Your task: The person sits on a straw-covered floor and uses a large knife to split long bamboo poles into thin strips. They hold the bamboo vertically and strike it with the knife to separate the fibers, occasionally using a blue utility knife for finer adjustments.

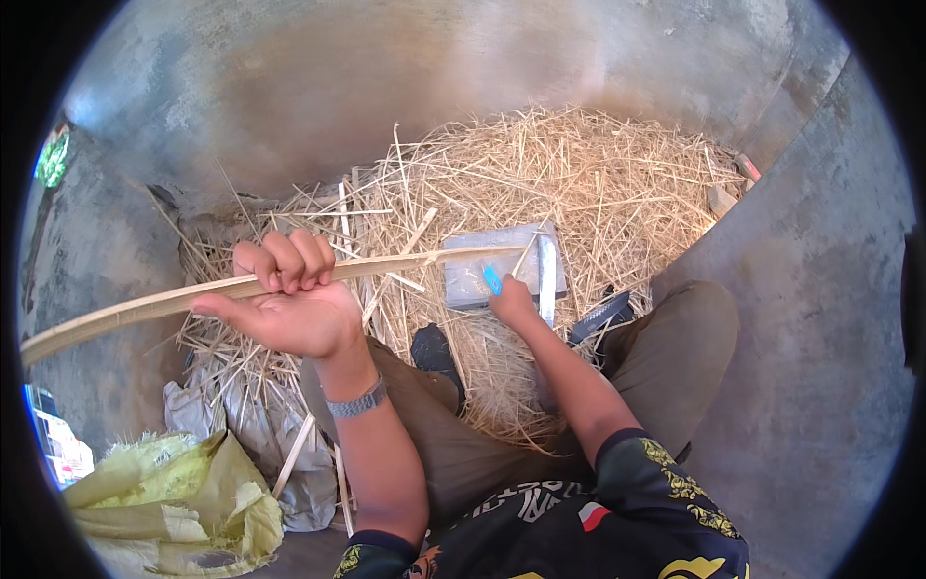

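Strip [400, 263], long and pale, gripped in the left hand [299, 289], its far end over the grey block [462, 283]; right hand [514, 304], at the block's near edge, closed about a partly hidden blue object [493, 280]; straw [569, 164] beyond the block.

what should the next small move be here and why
Perhaps use the left hand to settle the far end of the long strip on the gray block: that end reaches over the block, though I can't tell whether it touches, and the right hand is close by, closed around a blue thing.
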The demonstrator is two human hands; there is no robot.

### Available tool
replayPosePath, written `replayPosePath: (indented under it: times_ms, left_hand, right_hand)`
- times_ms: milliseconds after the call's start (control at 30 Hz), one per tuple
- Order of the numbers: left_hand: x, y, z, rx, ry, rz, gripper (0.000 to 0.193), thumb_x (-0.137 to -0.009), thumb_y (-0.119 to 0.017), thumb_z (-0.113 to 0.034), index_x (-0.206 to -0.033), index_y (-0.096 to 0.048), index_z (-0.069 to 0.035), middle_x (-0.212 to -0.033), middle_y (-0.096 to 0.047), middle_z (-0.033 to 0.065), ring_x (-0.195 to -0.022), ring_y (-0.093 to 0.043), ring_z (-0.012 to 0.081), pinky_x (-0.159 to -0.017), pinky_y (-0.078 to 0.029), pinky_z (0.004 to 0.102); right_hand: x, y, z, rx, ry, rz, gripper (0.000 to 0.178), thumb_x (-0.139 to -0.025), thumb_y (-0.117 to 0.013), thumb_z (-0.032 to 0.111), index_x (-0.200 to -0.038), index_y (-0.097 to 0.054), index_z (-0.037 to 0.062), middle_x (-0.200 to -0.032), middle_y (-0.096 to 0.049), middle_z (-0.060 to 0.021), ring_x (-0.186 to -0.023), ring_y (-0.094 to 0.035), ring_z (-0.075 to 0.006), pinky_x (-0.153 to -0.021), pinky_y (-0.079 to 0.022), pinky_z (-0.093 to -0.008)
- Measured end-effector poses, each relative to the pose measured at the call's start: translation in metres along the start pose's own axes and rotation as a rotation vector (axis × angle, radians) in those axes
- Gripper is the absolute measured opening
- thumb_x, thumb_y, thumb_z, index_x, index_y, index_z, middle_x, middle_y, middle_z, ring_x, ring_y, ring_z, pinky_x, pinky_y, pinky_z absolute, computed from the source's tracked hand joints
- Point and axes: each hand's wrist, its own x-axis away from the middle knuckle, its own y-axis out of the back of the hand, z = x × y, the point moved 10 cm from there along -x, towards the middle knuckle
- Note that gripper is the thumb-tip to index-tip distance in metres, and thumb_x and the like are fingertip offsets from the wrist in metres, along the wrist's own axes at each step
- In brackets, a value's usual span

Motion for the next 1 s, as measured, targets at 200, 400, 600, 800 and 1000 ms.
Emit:
replayPosePath:
  times_ms: [200, 400, 600, 800, 1000]
  left_hand:
    - [0.003, -0.004, -0.018, -0.205, -0.171, -0.025, 0.059, -0.103, -0.049, -0.049, -0.060, -0.023, -0.018, -0.053, -0.021, -0.0040, -0.049, -0.019, 0.0101, -0.047, -0.020, 0.0284]
    - [0.003, -0.013, -0.011, -0.289, -0.175, 0.061, 0.046, -0.100, -0.053, -0.018, -0.060, -0.031, -0.015, -0.058, -0.029, -0.0024, -0.057, -0.030, 0.0096, -0.056, -0.030, 0.0275]
    - [0.007, -0.019, 0.020, -0.380, -0.031, 0.048, 0.040, -0.088, -0.063, 0.012, -0.071, -0.036, -0.013, -0.082, -0.047, 0.0003, -0.077, -0.046, 0.0093, -0.076, -0.044, 0.0256]
    - [0.002, -0.017, 0.027, -0.434, 0.031, 0.177, 0.040, -0.093, -0.063, 0.006, -0.072, -0.034, -0.010, -0.101, -0.059, 0.0105, -0.092, -0.064, 0.0171, -0.090, -0.055, 0.0305]
    - [-0.001, -0.031, 0.022, -0.339, -0.025, 0.284, 0.030, -0.098, -0.061, -0.001, -0.080, -0.039, -0.009, -0.106, -0.064, 0.0156, -0.101, -0.067, 0.0244, -0.092, -0.058, 0.0405]
  right_hand:
    - [0.049, -0.053, -0.008, 0.254, 0.080, 0.559, 0.037, -0.082, -0.069, 0.015, -0.113, -0.059, -0.0028, -0.109, -0.068, -0.0265, -0.101, -0.068, -0.0438, -0.089, -0.056, -0.0458]
    - [0.094, 0.053, -0.033, 0.365, -0.249, -0.237, 0.054, -0.072, -0.079, 0.022, -0.113, -0.054, -0.0027, -0.117, -0.061, -0.0243, -0.112, -0.062, -0.0397, -0.094, -0.052, -0.0450]
    - [0.165, -0.001, -0.119, -0.014, -1.045, 0.000, 0.073, -0.073, -0.085, 0.031, -0.127, -0.048, -0.0008, -0.132, -0.052, -0.0214, -0.120, -0.056, -0.0368, -0.100, -0.050, -0.0424]
    - [0.159, -0.033, -0.167, -0.042, -0.933, -0.022, 0.082, -0.073, -0.084, 0.031, -0.133, -0.043, -0.0062, -0.130, -0.057, -0.0252, -0.122, -0.059, -0.0375, -0.104, -0.048, -0.0400]
    - [0.139, -0.049, -0.193, -0.046, -0.700, 0.009, 0.056, -0.078, -0.073, 0.027, -0.114, -0.055, -0.0112, -0.114, -0.064, -0.0266, -0.106, -0.066, -0.0380, -0.088, -0.054, -0.0439]
